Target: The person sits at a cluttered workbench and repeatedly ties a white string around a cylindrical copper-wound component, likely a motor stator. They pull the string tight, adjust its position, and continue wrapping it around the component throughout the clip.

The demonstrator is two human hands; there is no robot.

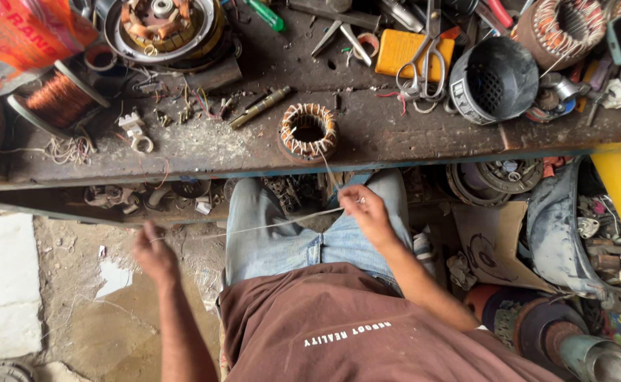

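A thin white thread point(254, 226) stretches taut between my two hands, below the workbench edge and over my lap. My left hand point(153, 253) pinches one end out to the left, blurred. My right hand point(363, 210) pinches the other end above my right thigh, where the thread bends up to a small wound motor stator point(308, 131) with copper coils standing near the front edge of the workbench point(395, 134).
The dirty bench holds scissors point(421, 65), a yellow pad point(404, 51), a black fan housing point(494, 79), a copper wire spool point(59, 99), a larger stator point(163, 25), a green screwdriver point(264, 14). Motor parts and cardboard point(494, 247) crowd the floor at right.
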